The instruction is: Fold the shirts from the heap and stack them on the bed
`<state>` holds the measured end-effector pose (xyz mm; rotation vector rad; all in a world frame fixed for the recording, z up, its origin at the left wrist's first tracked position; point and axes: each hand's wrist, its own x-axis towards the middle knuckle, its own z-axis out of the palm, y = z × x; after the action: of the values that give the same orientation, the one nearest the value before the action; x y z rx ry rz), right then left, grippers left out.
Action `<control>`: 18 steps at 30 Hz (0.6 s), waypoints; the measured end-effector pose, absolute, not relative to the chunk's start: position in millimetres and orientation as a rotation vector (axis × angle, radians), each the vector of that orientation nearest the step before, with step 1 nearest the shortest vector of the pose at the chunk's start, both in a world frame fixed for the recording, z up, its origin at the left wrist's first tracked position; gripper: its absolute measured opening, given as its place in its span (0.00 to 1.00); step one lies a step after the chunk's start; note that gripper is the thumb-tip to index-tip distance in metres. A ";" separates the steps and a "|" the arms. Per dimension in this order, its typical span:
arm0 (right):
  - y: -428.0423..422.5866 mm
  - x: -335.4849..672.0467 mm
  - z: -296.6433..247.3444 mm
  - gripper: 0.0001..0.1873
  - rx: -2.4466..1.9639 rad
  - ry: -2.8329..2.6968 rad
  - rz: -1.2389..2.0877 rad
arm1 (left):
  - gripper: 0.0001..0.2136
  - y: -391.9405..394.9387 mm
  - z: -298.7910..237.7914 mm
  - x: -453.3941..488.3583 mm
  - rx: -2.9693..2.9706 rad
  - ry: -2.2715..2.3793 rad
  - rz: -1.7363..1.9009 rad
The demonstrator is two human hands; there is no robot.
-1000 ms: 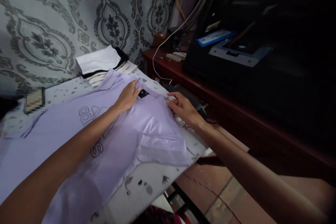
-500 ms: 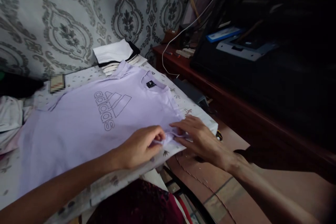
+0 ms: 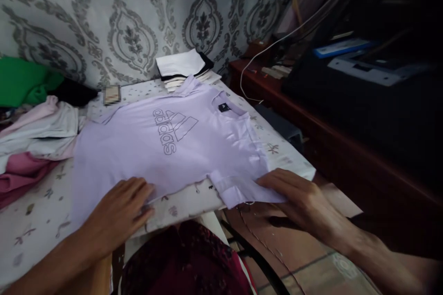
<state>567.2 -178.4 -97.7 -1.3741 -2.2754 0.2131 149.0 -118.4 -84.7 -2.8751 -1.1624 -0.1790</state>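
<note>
A lilac T-shirt (image 3: 204, 147) with an outlined adidas print lies spread front side up, its collar toward the far right. My right hand (image 3: 294, 189) is closed on the end of the near sleeve, stretching it past the table's front edge. Along the shirt's near side rests my left hand (image 3: 121, 205), fingers bent over the fabric edge and thumb apart from them. Its palm side is hidden. The floral-patterned white tablecloth (image 3: 187, 205) shows beneath the shirt.
Behind the shirt stands a folded stack of clothes (image 3: 182, 64), white on top. Loose garments (image 3: 38, 133) are heaped at left beside a small blurred packet (image 3: 111, 95). A dark red wooden cabinet (image 3: 321, 124) runs along the right, with a white cable (image 3: 263, 50) above it.
My left hand has left the sleeve and moved left to the shirt's near side. My right hand has drawn the sleeve outward, so it lies flatter. The view has swung left.
</note>
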 end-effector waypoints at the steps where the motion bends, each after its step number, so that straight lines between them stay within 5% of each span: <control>1: -181.8 569.3 -96.4 0.16 -1.361 -2.293 0.211 | 0.13 -122.7 -88.4 131.1 -2.807 -1.195 -0.133; 12: -178.1 546.1 -106.3 0.17 -1.292 -2.407 -0.020 | 0.15 -143.9 -75.8 35.5 -2.466 -1.459 -0.124; 18: -177.4 535.3 -102.7 0.13 -1.229 -2.285 0.121 | 0.17 -149.9 -84.2 16.8 -2.462 -1.501 -0.028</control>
<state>535.3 -177.4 -102.7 -1.2293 -2.2845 0.1206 16.8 -149.9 -84.2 -2.4620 -1.5009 -0.0277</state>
